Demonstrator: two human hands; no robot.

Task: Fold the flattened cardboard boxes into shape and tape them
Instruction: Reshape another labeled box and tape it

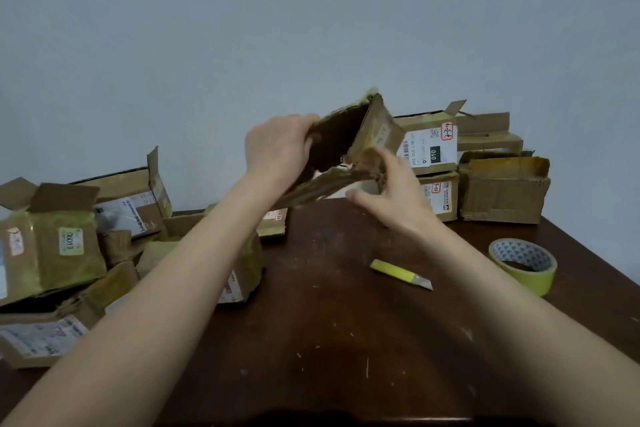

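I hold a half-opened cardboard box (346, 146) above the dark table (329, 322), my left hand (277, 149) curled round its left wall, my right hand (391, 191) pinching a flap at its lower right; the tape roll (523, 267) and yellow knife (398, 273) lie to my right
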